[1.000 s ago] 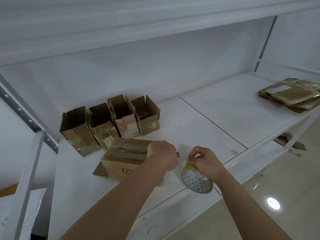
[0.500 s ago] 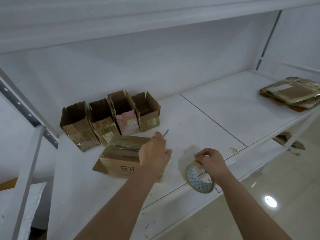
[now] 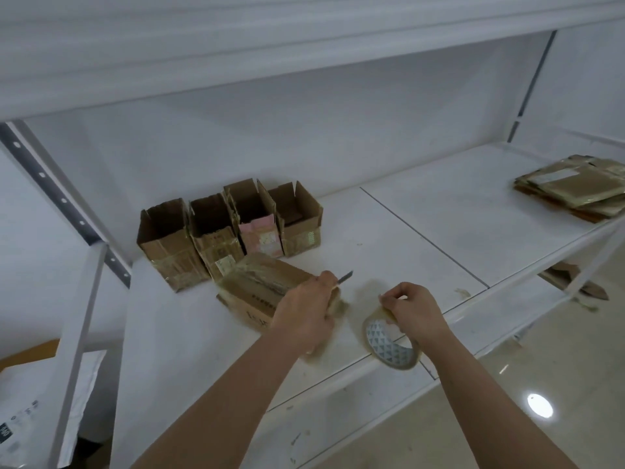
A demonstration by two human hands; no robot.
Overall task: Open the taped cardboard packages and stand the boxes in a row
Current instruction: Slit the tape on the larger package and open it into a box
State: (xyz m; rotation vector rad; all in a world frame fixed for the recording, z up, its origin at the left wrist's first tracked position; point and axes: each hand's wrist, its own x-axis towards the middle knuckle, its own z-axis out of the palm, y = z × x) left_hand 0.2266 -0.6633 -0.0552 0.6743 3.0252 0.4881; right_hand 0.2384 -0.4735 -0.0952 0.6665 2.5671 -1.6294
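A taped cardboard box (image 3: 257, 289) lies on its side on the white shelf (image 3: 389, 238), in front of a row of several open boxes (image 3: 230, 228) standing against the back wall. My left hand (image 3: 304, 313) rests against the right end of the lying box and grips a thin cutter, whose blade (image 3: 345, 276) points up and to the right. A little to the right, my right hand (image 3: 414, 309) pinches the top of a roll of clear packing tape (image 3: 389, 348) that stands on edge near the shelf's front edge. A blurred film of tape shows between roll and box.
A stack of flat taped packages (image 3: 575, 191) lies at the shelf's far right. An upper shelf (image 3: 304, 62) overhangs the work area. A perforated metal upright (image 3: 64, 201) slants at the left. The glossy floor (image 3: 541, 384) lies beyond the front edge.
My left hand has drawn away from my right hand toward the box, and the cutter blade now points up and away. The tape roll stays near the front edge.
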